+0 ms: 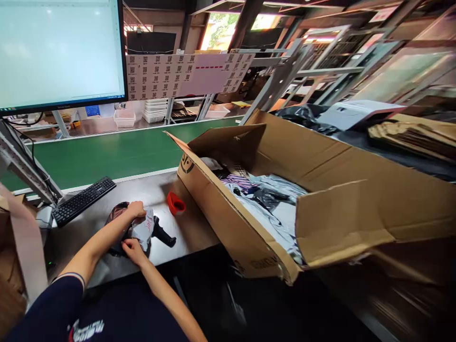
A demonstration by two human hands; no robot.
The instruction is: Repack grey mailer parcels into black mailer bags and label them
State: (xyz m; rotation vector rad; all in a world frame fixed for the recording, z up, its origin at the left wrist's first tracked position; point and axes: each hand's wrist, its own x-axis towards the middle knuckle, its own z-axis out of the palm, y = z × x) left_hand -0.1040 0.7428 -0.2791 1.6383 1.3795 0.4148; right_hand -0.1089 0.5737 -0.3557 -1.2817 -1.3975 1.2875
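On the metal tabletop, a crumpled plastic bag [143, 230], whitish with red marks and darker on its left side, lies between my hands. My left hand [137, 209] is closed on its far edge. Fingers pinched, my right hand [134, 250] grips the near edge; what exactly lies under the fingertips is hidden. Just right of the bag rests a black handheld scanner [164, 233], its handle pointing toward the lower right. A red ring-shaped object [175, 204] sits farther right, apart from both hands.
A large open cardboard box [221, 213] holding bagged clothing stands to the right. Behind the worktable runs a green conveyor belt [107, 152]. A black keyboard [84, 200] and a monitor [60, 52] are at the left. Flat cardboard [413, 137] lies at the far right.
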